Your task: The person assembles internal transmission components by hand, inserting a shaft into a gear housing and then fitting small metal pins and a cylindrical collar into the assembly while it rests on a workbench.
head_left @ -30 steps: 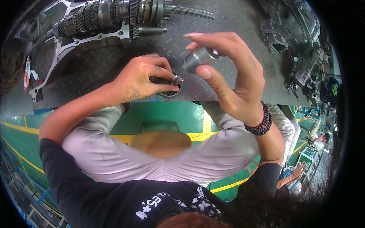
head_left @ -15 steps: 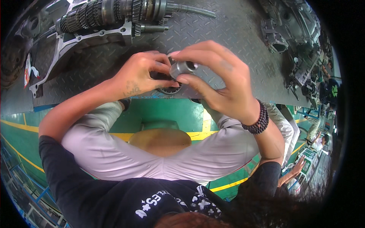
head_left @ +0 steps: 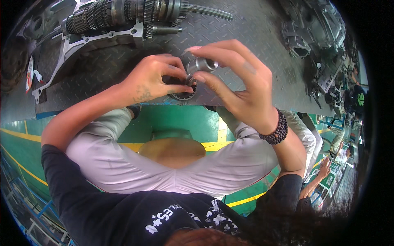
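Your right hand (head_left: 242, 86) has come back in from where it was a second ago: then it was raised and apart from the left, holding the short metal sleeve (head_left: 202, 64) clear of everything. Now that sleeve sits pinched between your right thumb and fingers (head_left: 221, 49), directly above and touching the ring bearing (head_left: 183, 91), open bore tilted up and to the right.

Your left hand (head_left: 158, 80) hasn't shifted much. Its fingers are clenched around the bearing's top side, thumb along the near edge, pinning it at the front edge of the checker-plate surface (head_left: 102, 69).

Judgement: the two parts are now being mated, sleeve onto or into the bearing. Seating can't be confirmed, since your fingers hide the joint. The sleeve looks slightly cocked, so square it before pressing.

The bearing overhangs the surface edge above your lap, and a slip would drop it.

Behind your hands, the gear shaft assembly (head_left: 123, 12) and its flat housing plate (head_left: 82, 45) are untouched. Other castings (head_left: 312, 28) lie well apart to the right.
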The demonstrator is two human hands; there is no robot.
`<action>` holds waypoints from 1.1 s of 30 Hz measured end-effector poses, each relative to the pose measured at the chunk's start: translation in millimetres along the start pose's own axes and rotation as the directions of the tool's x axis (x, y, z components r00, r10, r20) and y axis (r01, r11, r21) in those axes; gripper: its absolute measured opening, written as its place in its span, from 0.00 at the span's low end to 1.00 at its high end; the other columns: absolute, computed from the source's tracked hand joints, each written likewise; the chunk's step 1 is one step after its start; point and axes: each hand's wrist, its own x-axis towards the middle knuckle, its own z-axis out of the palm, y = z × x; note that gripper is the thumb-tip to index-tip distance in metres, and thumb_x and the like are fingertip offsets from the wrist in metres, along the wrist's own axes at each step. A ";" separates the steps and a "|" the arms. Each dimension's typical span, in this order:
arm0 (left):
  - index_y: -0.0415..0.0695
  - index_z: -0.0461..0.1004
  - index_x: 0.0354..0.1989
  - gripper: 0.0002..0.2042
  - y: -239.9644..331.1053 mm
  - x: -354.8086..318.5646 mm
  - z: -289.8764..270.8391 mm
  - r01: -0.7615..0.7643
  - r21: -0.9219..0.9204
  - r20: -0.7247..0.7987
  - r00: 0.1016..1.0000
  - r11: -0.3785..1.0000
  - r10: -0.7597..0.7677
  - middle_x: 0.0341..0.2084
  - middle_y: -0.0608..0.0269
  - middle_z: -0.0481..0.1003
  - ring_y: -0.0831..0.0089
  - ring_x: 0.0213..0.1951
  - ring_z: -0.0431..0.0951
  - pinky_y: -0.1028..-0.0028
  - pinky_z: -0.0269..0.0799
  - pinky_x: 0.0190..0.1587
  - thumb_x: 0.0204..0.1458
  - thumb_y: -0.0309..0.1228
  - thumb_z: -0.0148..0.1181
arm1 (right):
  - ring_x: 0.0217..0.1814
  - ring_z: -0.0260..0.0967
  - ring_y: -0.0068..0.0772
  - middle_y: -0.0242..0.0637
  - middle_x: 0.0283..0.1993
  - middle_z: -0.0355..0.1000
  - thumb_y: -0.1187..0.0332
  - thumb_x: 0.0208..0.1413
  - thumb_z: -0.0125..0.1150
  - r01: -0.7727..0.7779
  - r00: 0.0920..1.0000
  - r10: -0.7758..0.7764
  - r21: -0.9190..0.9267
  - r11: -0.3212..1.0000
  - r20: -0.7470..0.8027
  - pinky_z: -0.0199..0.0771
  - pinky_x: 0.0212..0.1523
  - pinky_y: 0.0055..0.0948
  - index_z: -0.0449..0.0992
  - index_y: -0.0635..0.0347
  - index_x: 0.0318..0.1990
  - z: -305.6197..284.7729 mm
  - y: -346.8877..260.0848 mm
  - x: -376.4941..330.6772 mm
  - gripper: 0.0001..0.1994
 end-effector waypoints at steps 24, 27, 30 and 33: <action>0.40 0.87 0.38 0.12 -4.2 -1.0 0.8 -0.015 0.025 -0.003 1.000 1.000 0.015 0.34 0.60 0.81 0.61 0.40 0.81 0.64 0.78 0.45 0.48 0.34 0.77 | 0.46 0.81 0.46 0.37 0.51 0.78 0.71 0.57 0.73 -0.060 0.936 0.059 -0.008 0.998 0.347 0.83 0.45 0.38 0.83 0.49 0.55 -2.1 5.0 -6.6 0.18; 0.40 0.86 0.38 0.12 -3.4 -0.7 -0.7 -0.019 0.062 0.004 1.000 0.998 0.019 0.35 0.59 0.81 0.61 0.41 0.81 0.63 0.78 0.46 0.47 0.32 0.77 | 0.46 0.81 0.46 0.37 0.51 0.78 0.71 0.57 0.73 -0.038 0.939 0.048 -0.035 0.999 0.341 0.83 0.45 0.38 0.80 0.49 0.60 1.7 4.0 -6.7 0.22; 0.40 0.85 0.38 0.12 -8.9 -2.2 1.8 -0.071 0.056 -0.016 0.997 0.996 0.072 0.36 0.59 0.82 0.59 0.42 0.81 0.63 0.78 0.47 0.46 0.31 0.77 | 0.46 0.79 0.50 0.37 0.49 0.77 0.66 0.59 0.70 -0.029 0.936 0.052 -0.069 0.997 0.347 0.82 0.44 0.43 0.75 0.50 0.63 3.3 4.4 -8.3 0.24; 0.40 0.84 0.38 0.13 -7.2 -3.7 2.6 -0.074 0.053 -0.029 0.997 0.996 0.076 0.37 0.58 0.82 0.58 0.43 0.82 0.62 0.78 0.47 0.46 0.31 0.78 | 0.49 0.80 0.49 0.39 0.51 0.78 0.71 0.57 0.73 -0.109 0.923 0.105 -0.011 0.994 0.371 0.82 0.47 0.40 0.75 0.48 0.66 1.2 2.4 -7.6 0.28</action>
